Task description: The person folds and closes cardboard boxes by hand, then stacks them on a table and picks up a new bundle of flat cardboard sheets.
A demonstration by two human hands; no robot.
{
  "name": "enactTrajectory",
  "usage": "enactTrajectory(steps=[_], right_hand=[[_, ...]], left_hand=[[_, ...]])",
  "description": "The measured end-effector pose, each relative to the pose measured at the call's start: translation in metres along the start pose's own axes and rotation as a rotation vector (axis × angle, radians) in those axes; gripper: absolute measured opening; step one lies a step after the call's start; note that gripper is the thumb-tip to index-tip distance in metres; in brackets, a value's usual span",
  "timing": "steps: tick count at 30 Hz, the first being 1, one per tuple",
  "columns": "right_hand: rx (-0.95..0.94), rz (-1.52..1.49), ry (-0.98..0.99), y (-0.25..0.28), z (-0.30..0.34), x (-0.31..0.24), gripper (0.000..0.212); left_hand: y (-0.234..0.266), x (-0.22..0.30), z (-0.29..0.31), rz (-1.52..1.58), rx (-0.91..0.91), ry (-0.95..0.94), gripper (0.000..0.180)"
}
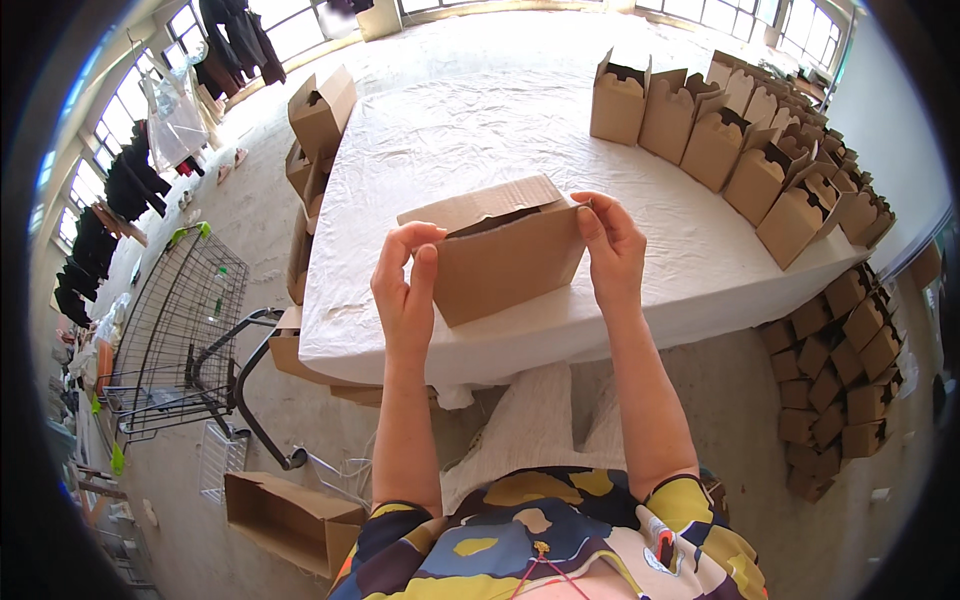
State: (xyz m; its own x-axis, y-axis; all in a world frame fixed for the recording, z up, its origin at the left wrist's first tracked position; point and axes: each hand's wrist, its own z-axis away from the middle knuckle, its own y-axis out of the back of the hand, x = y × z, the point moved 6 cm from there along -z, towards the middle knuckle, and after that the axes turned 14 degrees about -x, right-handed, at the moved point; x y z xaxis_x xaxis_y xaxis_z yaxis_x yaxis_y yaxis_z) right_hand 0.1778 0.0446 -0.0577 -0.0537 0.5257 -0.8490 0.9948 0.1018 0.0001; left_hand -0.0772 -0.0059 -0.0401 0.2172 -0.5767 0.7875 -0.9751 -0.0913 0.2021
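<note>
A brown cardboard box point(515, 262) stands at the near edge of the table covered with white cloth, and its top flap lies partly folded over, leaving a dark gap along the front rim. My left hand point(404, 285) has its fingers and thumb closed about the upper left corner. At the upper right corner, my right hand point(612, 245) pinches the edge between thumb and fingers. What lies inside the box, if anything, cannot be seen.
Rows of folded carton boxes point(712, 147) stand on the right of the white-covered table point(450, 130). More cartons point(830, 370) are stacked below on the right and along the left edge. A wire cart point(180, 310) and an open carton point(290, 520) are on the floor to the left.
</note>
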Motion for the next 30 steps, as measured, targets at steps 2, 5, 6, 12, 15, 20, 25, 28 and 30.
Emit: enactTrajectory(steps=[2,5,6,12,15,20,25,28,30], right_hand=[[0.009,0.019,0.006,-0.002,-0.003,0.000,0.026],[0.011,0.057,-0.035,-0.005,-0.008,-0.003,0.027],[0.005,0.089,-0.040,-0.007,-0.009,-0.005,0.027],[0.016,0.330,-0.087,-0.012,-0.015,-0.009,0.031],[-0.053,0.542,-0.032,-0.014,-0.019,-0.006,0.036],[-0.260,0.473,-0.149,-0.021,-0.030,0.008,0.045],[-0.414,0.743,-0.052,-0.030,-0.046,-0.017,0.046],[-0.393,1.032,0.047,-0.049,-0.048,-0.038,0.049],[-0.550,1.116,-0.115,-0.060,-0.047,-0.020,0.052]], left_hand=[[-0.001,-0.007,0.000,-0.026,0.081,0.061,0.025],[-0.005,-0.002,-0.001,-0.146,0.185,0.055,0.021],[-0.005,0.003,-0.001,-0.200,0.215,0.035,0.019],[-0.011,0.015,0.002,-0.370,0.176,-0.065,0.012],[-0.013,0.018,0.003,-0.710,0.163,-0.054,0.018],[-0.011,-0.001,-0.004,-0.452,0.053,0.030,0.028],[-0.006,-0.003,-0.002,-0.416,0.057,0.011,0.015],[-0.009,0.000,-0.003,-0.424,0.054,-0.008,0.011],[-0.009,-0.001,-0.004,-0.417,0.033,0.002,0.013]])
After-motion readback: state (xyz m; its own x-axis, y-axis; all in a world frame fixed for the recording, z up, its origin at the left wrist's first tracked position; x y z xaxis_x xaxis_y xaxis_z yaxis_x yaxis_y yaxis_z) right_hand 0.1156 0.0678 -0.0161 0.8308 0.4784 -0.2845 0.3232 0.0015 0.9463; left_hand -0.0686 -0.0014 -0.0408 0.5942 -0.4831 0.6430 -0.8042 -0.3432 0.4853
